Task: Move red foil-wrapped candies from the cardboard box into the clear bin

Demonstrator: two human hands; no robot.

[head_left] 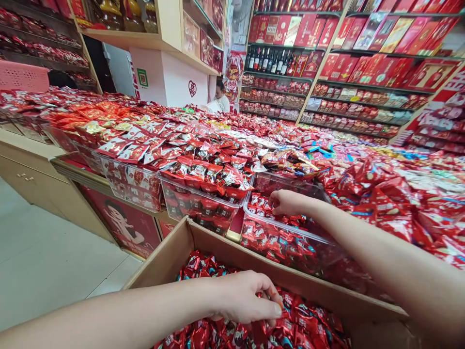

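Stocked shelves [323,64] stand behind shiny red, blue-patched packets [303,317].

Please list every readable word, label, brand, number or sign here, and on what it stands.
No text reads with certainty.
Green QR sign: small print, unreadable.
Heart emblem on the white panel: character unclear.
Wine bottles: labels too small.
Packets in the cardboard box: print too blurred.
Red boxes: print too small.
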